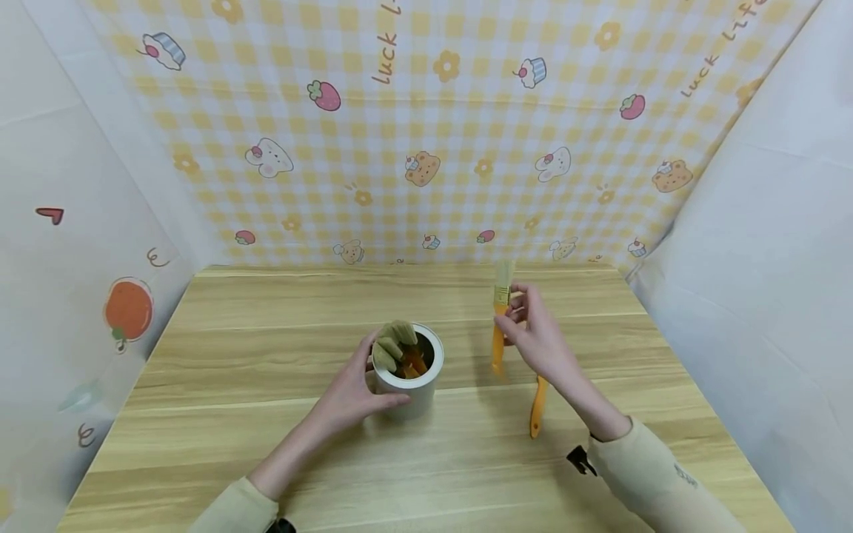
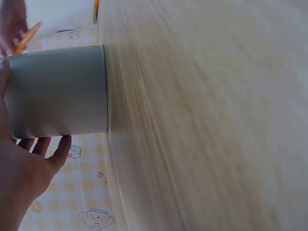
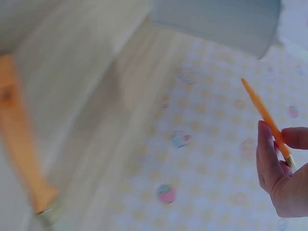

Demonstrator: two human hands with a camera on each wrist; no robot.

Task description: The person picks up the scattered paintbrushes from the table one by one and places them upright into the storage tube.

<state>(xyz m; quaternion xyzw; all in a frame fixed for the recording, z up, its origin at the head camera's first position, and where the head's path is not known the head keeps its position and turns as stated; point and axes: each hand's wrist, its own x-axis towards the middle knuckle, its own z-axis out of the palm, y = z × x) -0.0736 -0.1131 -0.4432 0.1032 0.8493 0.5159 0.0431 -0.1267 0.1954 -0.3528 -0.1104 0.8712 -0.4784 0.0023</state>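
Note:
My left hand (image 1: 349, 389) grips a pale grey can (image 1: 418, 400) round its side, with the thumb near the rim in front. Inside the can stand several tan, rounded tufts (image 1: 395, 346) beside orange pieces (image 1: 415, 360); their lower parts are hidden. To the right of the can, my right hand (image 1: 536, 333) pinches a paintbrush (image 1: 500, 333) by its orange handle, held up off the table with its pale bristles at the top. In the right wrist view, the handle of this paintbrush (image 3: 262, 109) points toward the can (image 3: 221, 21).
Another paintbrush (image 1: 537, 407) with an orange handle lies on the wooden table (image 1: 300, 311), partly hidden under my right forearm. A checked cloth (image 1: 373, 133) hangs behind the table, and white sheets (image 1: 753, 259) stand at both sides.

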